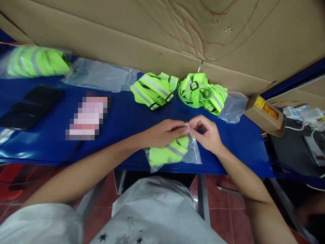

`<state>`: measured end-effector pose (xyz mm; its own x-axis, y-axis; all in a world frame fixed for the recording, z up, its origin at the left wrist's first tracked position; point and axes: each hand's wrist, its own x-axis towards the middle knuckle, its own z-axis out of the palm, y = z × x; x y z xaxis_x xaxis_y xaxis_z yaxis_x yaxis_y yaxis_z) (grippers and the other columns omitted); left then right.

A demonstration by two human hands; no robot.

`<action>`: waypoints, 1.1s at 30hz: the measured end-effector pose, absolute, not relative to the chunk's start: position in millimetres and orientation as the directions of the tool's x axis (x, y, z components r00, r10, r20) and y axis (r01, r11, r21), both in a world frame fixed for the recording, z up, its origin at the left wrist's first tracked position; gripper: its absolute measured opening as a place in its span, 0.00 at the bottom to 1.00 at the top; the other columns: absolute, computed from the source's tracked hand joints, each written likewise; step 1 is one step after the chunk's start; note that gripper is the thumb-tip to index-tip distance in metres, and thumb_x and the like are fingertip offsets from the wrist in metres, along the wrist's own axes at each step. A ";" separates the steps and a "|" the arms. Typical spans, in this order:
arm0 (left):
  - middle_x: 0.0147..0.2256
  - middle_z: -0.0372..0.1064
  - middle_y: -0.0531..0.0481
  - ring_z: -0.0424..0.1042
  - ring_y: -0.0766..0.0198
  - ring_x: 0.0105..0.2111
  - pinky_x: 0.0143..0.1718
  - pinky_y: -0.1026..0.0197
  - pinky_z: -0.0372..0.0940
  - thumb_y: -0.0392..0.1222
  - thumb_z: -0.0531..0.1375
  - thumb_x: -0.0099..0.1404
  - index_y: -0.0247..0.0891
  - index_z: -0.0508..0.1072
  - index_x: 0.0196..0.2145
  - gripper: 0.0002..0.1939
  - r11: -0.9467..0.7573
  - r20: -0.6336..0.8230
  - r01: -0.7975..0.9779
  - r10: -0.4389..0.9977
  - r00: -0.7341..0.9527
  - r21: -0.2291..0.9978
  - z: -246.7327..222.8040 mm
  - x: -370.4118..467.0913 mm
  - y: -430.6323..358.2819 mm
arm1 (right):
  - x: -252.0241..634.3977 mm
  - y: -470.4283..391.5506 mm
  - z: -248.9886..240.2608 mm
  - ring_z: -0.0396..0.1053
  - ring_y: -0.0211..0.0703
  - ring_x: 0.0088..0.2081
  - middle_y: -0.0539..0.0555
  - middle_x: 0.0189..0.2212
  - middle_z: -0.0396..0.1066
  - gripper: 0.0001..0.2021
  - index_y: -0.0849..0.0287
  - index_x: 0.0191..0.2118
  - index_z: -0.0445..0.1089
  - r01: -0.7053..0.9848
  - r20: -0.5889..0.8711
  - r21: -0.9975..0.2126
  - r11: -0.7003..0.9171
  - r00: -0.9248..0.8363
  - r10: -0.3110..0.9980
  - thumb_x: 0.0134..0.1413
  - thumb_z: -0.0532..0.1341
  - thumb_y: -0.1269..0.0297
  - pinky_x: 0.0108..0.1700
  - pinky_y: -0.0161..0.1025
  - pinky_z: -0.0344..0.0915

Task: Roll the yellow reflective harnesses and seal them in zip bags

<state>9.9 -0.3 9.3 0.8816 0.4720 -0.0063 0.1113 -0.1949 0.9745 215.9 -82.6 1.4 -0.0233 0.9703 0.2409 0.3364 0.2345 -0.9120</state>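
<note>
A clear zip bag (192,154) lies at the table's front edge with a folded neon-yellow reflective strap (169,152) inside it. Across the top of this bag rests my left hand (174,131), its thumb and fingers closed on the bag near the opening. My right hand (207,134) pinches the corner of the zip edge between thumb and fingertips. Beyond my hands sit two loose bundles of the same straps: one reflective strap bundle (154,88) to the left, another bundle (201,91) with black buckles to the right.
At the back left are a filled bag of straps (38,62) and a stack of flat clear bags (99,74). A black case (30,105) and a blurred-out phone (87,117) lie on the blue table (122,118). Another clear bag (232,106) and a cardboard box (264,115) stand right.
</note>
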 end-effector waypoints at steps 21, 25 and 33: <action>0.28 0.62 0.54 0.61 0.66 0.30 0.31 0.64 0.55 0.64 0.56 0.73 0.35 0.74 0.35 0.26 -0.151 -0.049 0.124 0.425 0.904 0.981 9.1 10.5 -2.7 | 219.3 -84.0 4.8 0.72 0.37 0.31 0.50 0.31 0.77 0.08 0.55 0.39 0.76 0.428 0.295 -0.853 0.299 -0.077 0.952 0.66 0.68 0.56 0.35 0.38 0.69; 0.29 0.64 0.54 0.61 0.66 0.31 0.32 0.65 0.56 0.60 0.56 0.74 0.35 0.76 0.37 0.23 -0.152 -0.013 0.091 0.451 0.893 0.984 9.2 10.3 -0.7 | 223.9 -83.0 13.8 0.74 0.39 0.31 0.52 0.32 0.79 0.13 0.55 0.39 0.79 0.382 0.219 -0.902 0.204 -0.005 0.976 0.67 0.66 0.50 0.36 0.40 0.71; 0.25 0.59 0.55 0.57 0.68 0.26 0.28 0.64 0.51 0.56 0.56 0.73 0.36 0.72 0.29 0.22 -0.169 -0.004 0.141 0.627 0.779 0.975 -1.3 12.9 2.8 | 219.9 -80.3 4.7 0.75 0.38 0.33 0.51 0.34 0.78 0.20 0.56 0.40 0.73 0.209 -0.047 -0.977 -0.031 -0.071 0.996 0.54 0.75 0.45 0.36 0.36 0.71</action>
